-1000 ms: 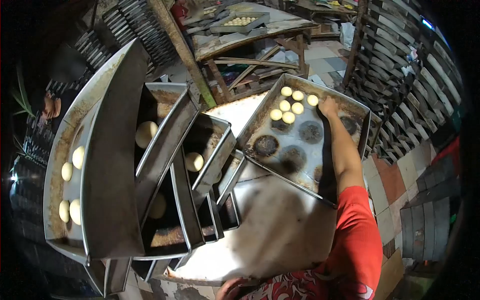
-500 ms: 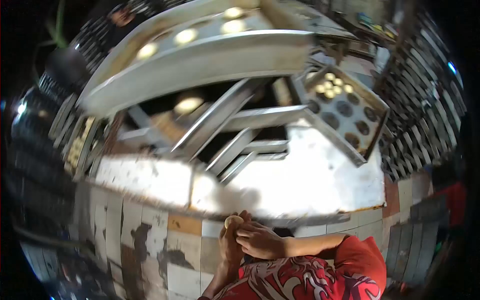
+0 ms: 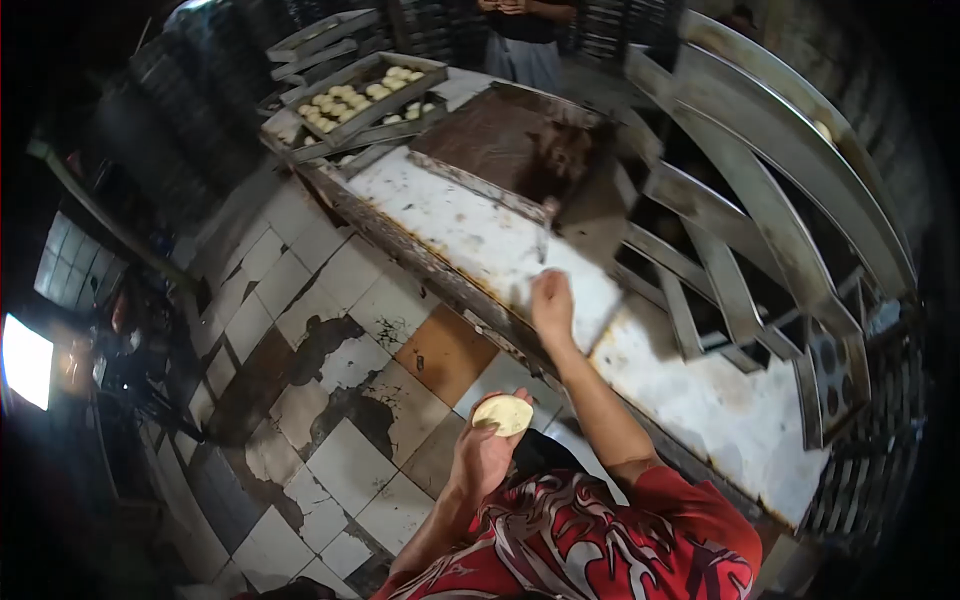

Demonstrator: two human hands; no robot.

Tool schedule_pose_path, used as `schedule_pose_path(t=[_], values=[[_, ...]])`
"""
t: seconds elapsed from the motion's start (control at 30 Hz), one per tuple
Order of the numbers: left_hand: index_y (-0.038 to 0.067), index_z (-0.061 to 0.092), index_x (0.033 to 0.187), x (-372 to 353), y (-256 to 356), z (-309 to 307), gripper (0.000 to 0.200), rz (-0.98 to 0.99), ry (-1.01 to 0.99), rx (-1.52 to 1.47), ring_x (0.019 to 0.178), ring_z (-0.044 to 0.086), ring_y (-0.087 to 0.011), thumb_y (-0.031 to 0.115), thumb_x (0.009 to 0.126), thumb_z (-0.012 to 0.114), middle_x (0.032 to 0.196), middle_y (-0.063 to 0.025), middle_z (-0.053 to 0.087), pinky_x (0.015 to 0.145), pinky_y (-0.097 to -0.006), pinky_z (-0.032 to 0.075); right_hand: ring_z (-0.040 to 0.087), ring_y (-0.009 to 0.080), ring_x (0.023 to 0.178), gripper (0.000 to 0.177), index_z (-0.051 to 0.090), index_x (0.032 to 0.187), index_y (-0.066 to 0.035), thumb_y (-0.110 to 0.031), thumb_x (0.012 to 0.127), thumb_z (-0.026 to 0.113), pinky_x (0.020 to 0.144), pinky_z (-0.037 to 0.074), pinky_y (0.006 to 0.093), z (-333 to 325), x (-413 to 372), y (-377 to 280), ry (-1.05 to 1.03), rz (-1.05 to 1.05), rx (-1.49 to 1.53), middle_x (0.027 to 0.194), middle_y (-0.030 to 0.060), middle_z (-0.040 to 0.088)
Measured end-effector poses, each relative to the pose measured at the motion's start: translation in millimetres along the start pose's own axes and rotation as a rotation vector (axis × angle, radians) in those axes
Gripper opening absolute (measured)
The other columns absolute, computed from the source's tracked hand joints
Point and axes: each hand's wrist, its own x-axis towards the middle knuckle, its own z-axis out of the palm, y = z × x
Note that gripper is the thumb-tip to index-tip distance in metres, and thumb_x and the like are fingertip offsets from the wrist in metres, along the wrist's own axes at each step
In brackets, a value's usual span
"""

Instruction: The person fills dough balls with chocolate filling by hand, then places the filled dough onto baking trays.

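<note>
A flat, round piece of pale dough (image 3: 503, 415) rests in my left hand (image 3: 484, 455), the fingers curled under it and the thumb on its near edge. My right arm stretches over the white tabletop, and my right hand (image 3: 551, 305) is closed, slightly blurred. From its fingers a thin metal tool (image 3: 543, 243) points toward the front edge of a shallow brown tray (image 3: 480, 135). Inside that tray, a dark brown crumbly mass (image 3: 565, 155) is heaped at the right side.
Metal trays (image 3: 740, 230) are stacked crosswise at the right of the white table (image 3: 430, 215). Wooden trays with dough balls (image 3: 350, 100) stand at its far left end. A person (image 3: 525, 45) stands behind the table. Broken tiles (image 3: 350, 480) cover the floor.
The view has swung left, bringing the brown tray into sight. My hands, together at the dough before, have parted; the right has reached out over the table, and the dough now shows as a flat disc.
</note>
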Motion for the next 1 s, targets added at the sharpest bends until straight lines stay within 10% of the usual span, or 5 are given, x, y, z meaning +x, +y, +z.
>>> schedule_pose_path(t=[0.27, 0.47, 0.67, 0.87, 1.0], values=[[-0.004, 0.048, 0.117, 133, 50, -20, 0.033, 0.025, 0.302, 0.395, 0.101, 0.056, -0.023, -0.006, 0.084, 0.051, 0.111, -0.012, 0.055, 0.091, -0.0351, 0.046, 0.05, 0.0267, 0.079, 0.013, 0.046, 0.095, 0.003, -0.005, 0.086, 0.051, 0.076, 0.041, 0.0351, 60, 96, 37, 0.483, -0.052, -0.134, 0.085, 0.0182, 0.051], [-0.001, 0.05, 0.119, 224, 53, -36, 0.038, -0.109, -0.053, 0.928, 0.093, 0.053, -0.0091, -0.007, 0.082, 0.052, 0.108, -0.0026, 0.057, 0.081, -0.0243, 0.043, 0.051, 0.0268, 0.067, 0.012, 0.052, 0.082, 0.0, -0.007, 0.09, 0.048, 0.064, 0.043, 0.0323, 68, 79, -53, 0.081, -0.222, -0.291, 0.076, 0.0163, 0.053], [-0.004, 0.042, 0.126, 280, 157, 11, 0.044, -0.539, -0.299, 0.328, 0.111, 0.051, -0.0199, -0.003, 0.083, 0.052, 0.119, -0.0101, 0.053, 0.097, -0.0331, 0.04, 0.056, 0.0437, 0.078, 0.021, 0.055, 0.097, -0.003, -0.017, 0.093, 0.039, 0.065, 0.044, 0.0508, 33, 279, -25, 0.351, -0.117, -1.009, 0.083, 0.0263, 0.058], [-0.005, 0.043, 0.122, 360, 238, -9, 0.036, -0.636, 0.013, 0.248, 0.115, 0.051, -0.0289, 0.015, 0.092, 0.045, 0.122, -0.0173, 0.052, 0.1, -0.0429, 0.041, 0.058, 0.0367, 0.072, 0.025, 0.057, 0.093, 0.001, -0.015, 0.091, 0.038, 0.069, 0.044, 0.0443, 49, 291, -12, 0.338, 0.124, -1.387, 0.081, 0.0197, 0.06], [-0.002, 0.046, 0.121, 411, 254, -13, 0.036, -0.627, 0.048, 0.212, 0.113, 0.051, -0.0262, 0.022, 0.094, 0.038, 0.12, -0.0141, 0.054, 0.099, -0.0426, 0.04, 0.051, 0.014, 0.066, 0.013, 0.054, 0.088, 0.001, -0.009, 0.091, 0.047, 0.062, 0.043, 0.0293, 80, 219, -81, -0.084, 0.189, -0.685, 0.071, 0.0095, 0.055]])
